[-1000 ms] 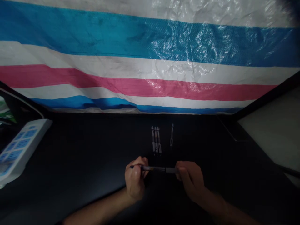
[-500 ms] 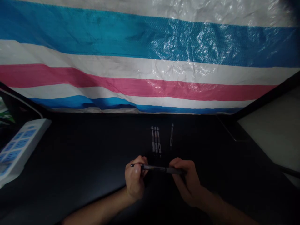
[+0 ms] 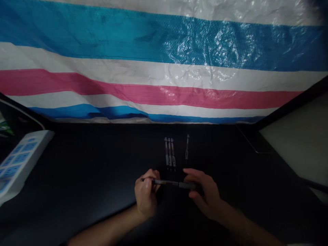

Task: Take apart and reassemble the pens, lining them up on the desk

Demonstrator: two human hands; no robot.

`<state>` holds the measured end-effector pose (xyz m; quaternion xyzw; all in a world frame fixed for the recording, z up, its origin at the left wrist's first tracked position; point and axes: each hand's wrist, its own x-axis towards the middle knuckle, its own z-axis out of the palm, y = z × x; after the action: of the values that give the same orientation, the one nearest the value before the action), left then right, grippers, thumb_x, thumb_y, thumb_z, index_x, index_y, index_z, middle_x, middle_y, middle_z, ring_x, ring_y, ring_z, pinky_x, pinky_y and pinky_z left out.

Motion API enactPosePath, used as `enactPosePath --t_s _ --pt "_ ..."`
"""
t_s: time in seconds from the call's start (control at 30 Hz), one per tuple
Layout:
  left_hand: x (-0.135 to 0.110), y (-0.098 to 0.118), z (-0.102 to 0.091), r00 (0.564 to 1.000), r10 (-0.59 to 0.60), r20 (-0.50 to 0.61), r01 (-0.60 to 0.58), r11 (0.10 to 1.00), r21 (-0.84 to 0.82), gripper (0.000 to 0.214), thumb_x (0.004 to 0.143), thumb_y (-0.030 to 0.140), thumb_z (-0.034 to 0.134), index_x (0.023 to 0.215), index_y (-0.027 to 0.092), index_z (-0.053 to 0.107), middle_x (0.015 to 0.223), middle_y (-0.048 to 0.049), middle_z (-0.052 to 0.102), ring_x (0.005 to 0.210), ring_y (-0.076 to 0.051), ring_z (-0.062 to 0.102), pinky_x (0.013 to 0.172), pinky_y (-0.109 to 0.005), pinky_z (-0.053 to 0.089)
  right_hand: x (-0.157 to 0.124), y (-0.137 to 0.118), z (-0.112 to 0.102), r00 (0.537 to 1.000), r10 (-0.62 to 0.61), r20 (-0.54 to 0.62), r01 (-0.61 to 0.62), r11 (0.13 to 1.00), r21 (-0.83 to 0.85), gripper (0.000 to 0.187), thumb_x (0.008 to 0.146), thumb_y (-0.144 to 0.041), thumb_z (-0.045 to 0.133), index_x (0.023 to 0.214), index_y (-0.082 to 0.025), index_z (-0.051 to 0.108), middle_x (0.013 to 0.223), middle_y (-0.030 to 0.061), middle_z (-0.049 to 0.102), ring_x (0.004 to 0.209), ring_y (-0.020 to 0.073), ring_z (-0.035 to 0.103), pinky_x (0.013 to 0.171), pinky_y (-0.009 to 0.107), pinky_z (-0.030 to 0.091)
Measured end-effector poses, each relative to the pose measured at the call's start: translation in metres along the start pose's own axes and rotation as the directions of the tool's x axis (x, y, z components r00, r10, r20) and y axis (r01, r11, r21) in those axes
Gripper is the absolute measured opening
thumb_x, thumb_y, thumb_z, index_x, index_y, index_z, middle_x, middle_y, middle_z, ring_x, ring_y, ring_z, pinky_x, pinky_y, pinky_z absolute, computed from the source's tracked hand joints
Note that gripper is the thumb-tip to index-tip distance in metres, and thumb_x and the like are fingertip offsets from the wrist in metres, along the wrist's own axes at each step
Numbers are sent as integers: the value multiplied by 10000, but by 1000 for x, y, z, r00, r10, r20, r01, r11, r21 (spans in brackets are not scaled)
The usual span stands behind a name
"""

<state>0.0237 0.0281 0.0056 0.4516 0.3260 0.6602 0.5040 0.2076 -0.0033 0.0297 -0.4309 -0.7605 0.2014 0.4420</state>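
Note:
My left hand (image 3: 147, 193) is closed around one end of a dark pen (image 3: 169, 183), which lies nearly level across the gap between my hands. The pen's thicker grey end points at my right hand (image 3: 203, 191). There the thumb and fingers are spread apart around that end, with the thumb below it; whether the palm touches it is hidden. Beyond my hands, three pens (image 3: 170, 152) lie side by side on the black table (image 3: 107, 160). Another single pen (image 3: 187, 147) lies a little to their right.
A white power strip (image 3: 23, 160) with blue socket faces stands at the left. Behind the table hangs a striped plastic sheet (image 3: 153, 71). A dark flat object (image 3: 256, 140) lies at the back right, near a pale surface (image 3: 299, 140). The scene is dim.
My right hand's thumb and fingers have parted from the pen's grey end, which they pinched before. My left hand keeps its hold, shifted slightly left.

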Motion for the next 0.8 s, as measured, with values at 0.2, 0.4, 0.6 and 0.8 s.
enactPosePath --t_s 0.2,0.4,0.6,0.8 --pt "-2 -2 -1 1000 27 -8 -28 999 -25 427 914 422 477 568 172 471 505 44 308 445 -95 305 447 -242 289 -1 2 1 1000 -5 23 5 1000 19 156 996 -322 451 956 -246 581 664 -15 649 523 124 604 502 234 444" --pt "-1 -1 -2 1000 24 -7 -24 1000 -2 426 909 424 476 561 178 466 491 42 307 443 -102 311 436 -246 282 0 0 1 1000 1 -5 -2 1000 -15 230 966 -326 512 1184 -253 506 766 7 695 601 156 657 549 255 488" --pt "-1 -2 -2 1000 15 -16 -15 1000 8 428 900 444 487 565 177 480 480 44 315 432 -100 312 427 -242 283 3 -1 1 997 -33 71 38 996 -76 256 1012 -390 382 1009 -230 582 641 -6 639 512 139 599 510 250 450" --pt "2 -2 -4 1000 18 -9 -18 1000 18 435 901 446 474 556 180 469 479 37 323 439 -107 317 439 -255 285 3 4 4 987 -134 88 146 978 -152 229 1010 -308 405 905 -193 573 644 11 643 516 137 583 513 262 412"
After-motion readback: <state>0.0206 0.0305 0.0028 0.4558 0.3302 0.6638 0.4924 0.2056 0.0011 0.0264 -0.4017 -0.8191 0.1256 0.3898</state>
